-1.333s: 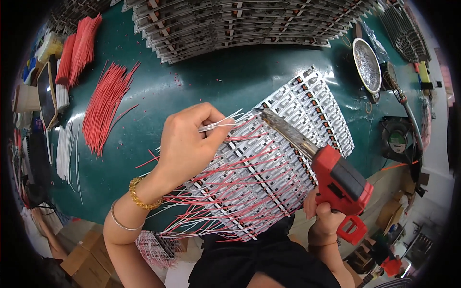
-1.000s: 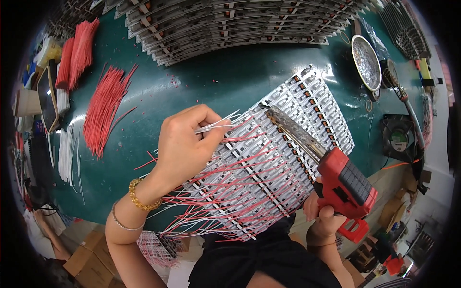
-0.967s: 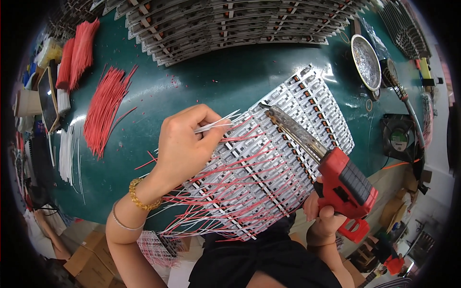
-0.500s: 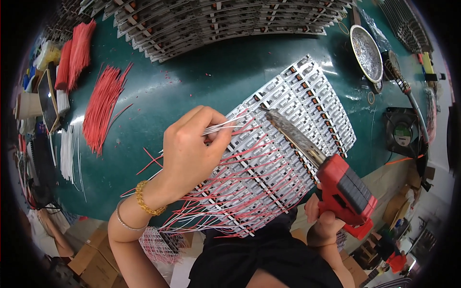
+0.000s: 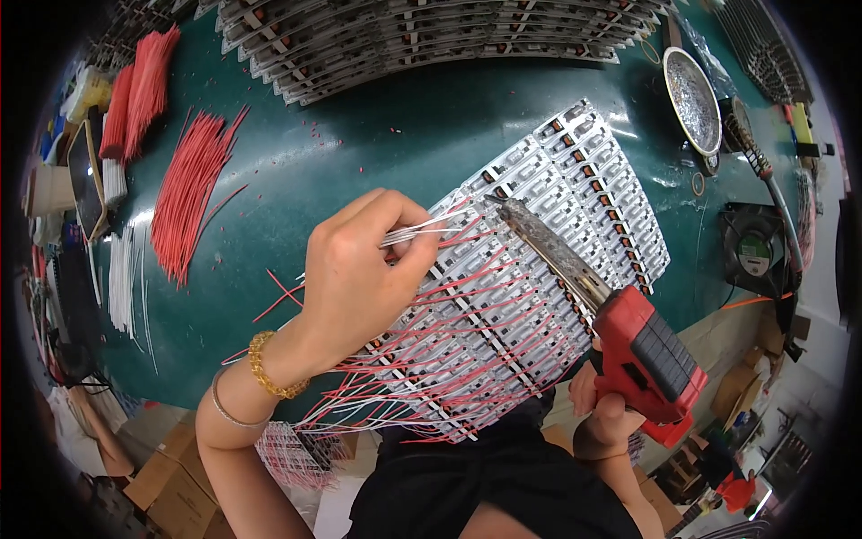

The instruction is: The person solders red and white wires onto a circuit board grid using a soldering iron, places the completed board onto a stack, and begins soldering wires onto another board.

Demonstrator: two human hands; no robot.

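My left hand [image 5: 355,274] is closed in a pinch on several white wires [image 5: 420,229], whose ends reach the upper left edge of a panel of small circuit boards [image 5: 620,193]. In my right hand [image 5: 600,415] is a red pistol-grip soldering gun [image 5: 648,349]. Its dark, crusted barrel slants up and left across the panel, and the tip lies close to the white wire ends. Whether tip and wires touch is too small to tell. Red and white wires [image 5: 395,382] stick out from many boards along the panel's near left side.
Red wire bundles [image 5: 193,193] and white wires [image 5: 122,283] lie on the green table [image 5: 296,180] at left. Stacked panels [image 5: 413,40] stand at the back. A round dish [image 5: 691,101], a coiled holder [image 5: 743,135] and a small fan [image 5: 754,242] are on the right.
The wire ends in my left hand and the soldering gun's tip have shifted very slightly. The whole scene sits a little differently in view. Both grips are the same.
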